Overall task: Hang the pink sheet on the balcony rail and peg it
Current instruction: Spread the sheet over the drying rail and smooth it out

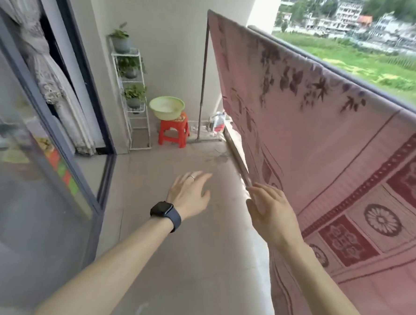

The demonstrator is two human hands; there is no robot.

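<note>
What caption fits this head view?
Pink sheet draped over the balcony rail; right hand grips its hanging edge, left hand open, no pegs visible.

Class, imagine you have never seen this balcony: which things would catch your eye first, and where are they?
The pink sheet fills the right side, draped over the rail. Low in the middle, the right hand grips the sheet's hanging edge while the left hand, with a watch on its wrist, spreads open over the floor. In the far corner a green basin sits on a red stool.
</note>
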